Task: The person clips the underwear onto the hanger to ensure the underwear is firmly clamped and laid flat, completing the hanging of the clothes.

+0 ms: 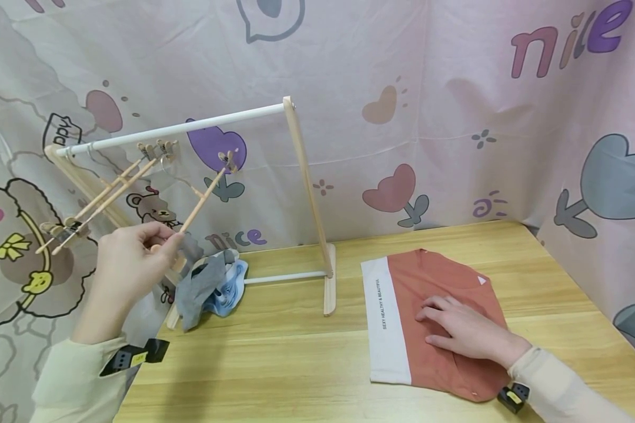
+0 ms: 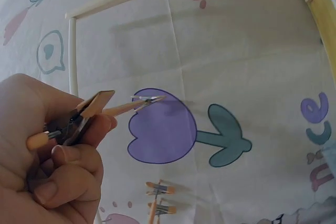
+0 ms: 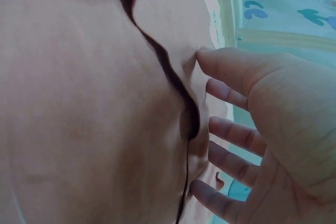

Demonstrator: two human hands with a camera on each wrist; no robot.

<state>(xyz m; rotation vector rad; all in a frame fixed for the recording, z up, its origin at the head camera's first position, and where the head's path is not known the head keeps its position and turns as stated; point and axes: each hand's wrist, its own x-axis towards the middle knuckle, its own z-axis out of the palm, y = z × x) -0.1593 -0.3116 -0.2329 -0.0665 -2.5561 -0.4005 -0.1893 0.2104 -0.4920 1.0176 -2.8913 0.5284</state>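
Our left hand [image 1: 137, 252] pinches the hanger [image 1: 203, 200] near its end; right hand [image 1: 465, 329] rests, fingers apart, on the garment [image 1: 439, 276]. Likely readying a clip; next calls for gripping fabric.

A plain, pale cream left sleeve [image 1: 76, 373] and a matching right sleeve [image 1: 563, 385] cover the person's forearms, wrinkled near the wrists. An angular black left device [image 1: 120, 360] with a yellow label [image 1: 139, 358] sits by one cuff; a similar black right device [image 1: 521, 390] by the other bears its own yellow label. The left hand [image 1: 137, 252] and right hand [image 1: 463, 329] are bare.
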